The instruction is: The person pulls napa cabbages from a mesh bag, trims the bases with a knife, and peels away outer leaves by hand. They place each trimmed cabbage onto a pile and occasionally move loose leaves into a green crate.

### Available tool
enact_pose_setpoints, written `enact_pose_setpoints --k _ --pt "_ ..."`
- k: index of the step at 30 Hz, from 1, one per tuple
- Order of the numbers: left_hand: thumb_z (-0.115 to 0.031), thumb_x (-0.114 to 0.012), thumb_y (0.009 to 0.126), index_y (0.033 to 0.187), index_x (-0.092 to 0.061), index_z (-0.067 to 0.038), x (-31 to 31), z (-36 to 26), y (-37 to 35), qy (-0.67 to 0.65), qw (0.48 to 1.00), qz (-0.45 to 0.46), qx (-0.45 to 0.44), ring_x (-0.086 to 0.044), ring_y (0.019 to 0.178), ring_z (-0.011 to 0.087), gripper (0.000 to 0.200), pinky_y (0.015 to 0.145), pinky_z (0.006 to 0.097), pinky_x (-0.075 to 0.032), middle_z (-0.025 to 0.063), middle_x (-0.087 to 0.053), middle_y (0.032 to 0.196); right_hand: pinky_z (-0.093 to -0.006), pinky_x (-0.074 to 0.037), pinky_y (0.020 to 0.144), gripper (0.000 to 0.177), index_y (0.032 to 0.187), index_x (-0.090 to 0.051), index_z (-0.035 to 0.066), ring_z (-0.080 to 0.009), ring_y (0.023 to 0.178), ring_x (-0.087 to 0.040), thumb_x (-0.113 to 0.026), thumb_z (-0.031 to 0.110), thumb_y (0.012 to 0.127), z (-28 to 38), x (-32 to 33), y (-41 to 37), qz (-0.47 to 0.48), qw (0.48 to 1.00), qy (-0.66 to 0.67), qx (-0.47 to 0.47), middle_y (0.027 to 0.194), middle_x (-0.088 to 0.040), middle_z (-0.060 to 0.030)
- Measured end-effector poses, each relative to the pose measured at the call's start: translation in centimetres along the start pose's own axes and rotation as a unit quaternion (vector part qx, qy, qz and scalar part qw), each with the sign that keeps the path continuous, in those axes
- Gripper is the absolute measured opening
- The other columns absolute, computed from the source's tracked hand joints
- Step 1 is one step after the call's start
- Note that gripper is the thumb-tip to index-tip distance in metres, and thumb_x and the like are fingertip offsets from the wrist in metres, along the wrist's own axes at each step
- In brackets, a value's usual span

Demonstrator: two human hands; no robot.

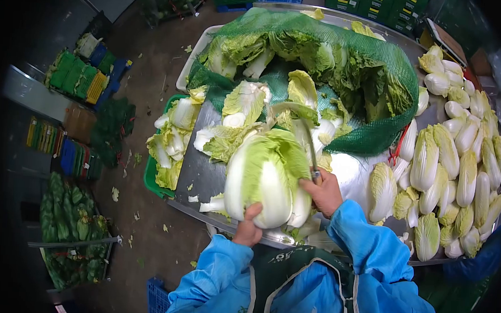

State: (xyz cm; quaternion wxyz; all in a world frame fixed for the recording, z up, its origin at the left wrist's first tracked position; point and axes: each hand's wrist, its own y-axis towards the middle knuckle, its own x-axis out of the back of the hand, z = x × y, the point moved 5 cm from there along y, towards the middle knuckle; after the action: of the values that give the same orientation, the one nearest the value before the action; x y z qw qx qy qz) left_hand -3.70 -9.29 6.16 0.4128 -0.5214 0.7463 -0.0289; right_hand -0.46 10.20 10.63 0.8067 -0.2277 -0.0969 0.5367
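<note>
- The cabbage (269, 180) is big and plump, with thick white ribs below and frilled yellow-green leaves folded over its crown; it is held upright above the near edge of the bench (348, 184), left of the middle.
- The left hand (248, 227) grips the cabbage low down, thumb on the front; its other fingers are mostly hidden.
- The right hand (323, 193) is closed around the handle of the knife (311, 145), whose blade points up just beside the cabbage's right side.
- Loose leaves (245, 102) lie behind the cabbage, cluttering the bench towards the bag.
- The green net bag (404, 79) sprawls along the far edge, open towards the person, with leafy heads inside and a red string (397, 144) at its right.
- Slim pale heads (426, 160) crowd the right edge.
- A green crate (157, 188) of leaf scraps (175, 135) stands by the left edge.
</note>
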Motion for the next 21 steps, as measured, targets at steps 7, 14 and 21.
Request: enact_pose_setpoints --k 7,14,21 --pt "-0.046 -0.060 0.075 0.142 -0.027 -0.016 -4.6 -1.5 -1.2 -0.322 0.862 0.305 0.244 -0.042 0.124 0.0353 0.080 0.101 0.0539 -0.036 0.0173 -0.038 0.138 -0.0308 -0.054 0.063 0.064 0.129 -0.041 -0.005 -0.0211 0.066 -0.063 -0.068 0.026 0.080 0.6 3.9 2.2 -0.030 0.997 -0.042 0.051 0.088 -0.064 -0.0149" --pt "-0.039 -0.061 0.080 0.139 -0.029 -0.008 -1.7 -0.3 -0.2 0.144 0.975 0.152 0.075 -0.049 0.118 0.0329 0.075 0.097 0.0493 -0.041 0.0150 -0.041 0.136 -0.0212 -0.037 0.042 0.029 0.096 -0.060 -0.001 -0.0046 0.046 -0.045 -0.067 0.022 0.081 2.9 -0.6 1.9 0.060 0.998 0.000 0.018 0.061 -0.054 0.0003" --pt "-0.021 -0.068 0.076 0.138 -0.026 -0.005 -2.0 1.2 1.3 -0.002 0.999 0.052 0.005 -0.048 0.118 0.0266 0.076 0.101 0.0406 -0.039 0.0128 -0.045 0.130 -0.0239 -0.046 0.066 0.031 0.100 -0.061 -0.003 -0.0095 0.073 -0.056 -0.068 0.020 0.079 5.0 0.7 -0.3 -0.037 0.988 -0.031 0.148 0.082 -0.064 -0.0065"
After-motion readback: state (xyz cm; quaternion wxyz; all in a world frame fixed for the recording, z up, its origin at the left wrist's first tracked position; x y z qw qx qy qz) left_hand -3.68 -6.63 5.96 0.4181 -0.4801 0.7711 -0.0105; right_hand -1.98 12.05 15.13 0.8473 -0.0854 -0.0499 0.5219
